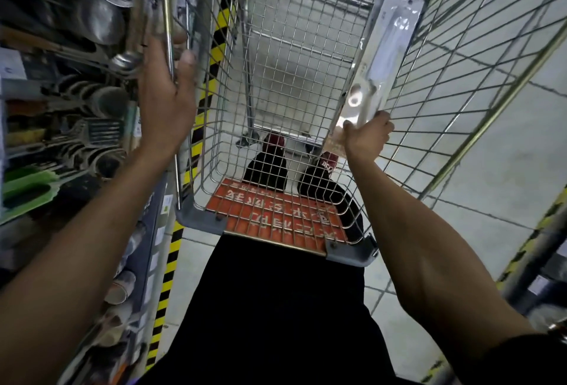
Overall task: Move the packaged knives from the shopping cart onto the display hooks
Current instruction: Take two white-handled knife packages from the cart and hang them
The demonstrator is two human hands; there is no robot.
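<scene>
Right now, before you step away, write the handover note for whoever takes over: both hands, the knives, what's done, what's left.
Left hand: raised beside the shelf, thumb and fingers around a thin metal rod. Blur hides whether it holds anything else.
Right hand: grips the lower end of one packaged knife, raised over the cart and tilted.
Done: no other packs show in the cart's basket.
Left: hang this knife on a display hook. I cannot make out any knives already hung among the shelf's utensils.
</scene>
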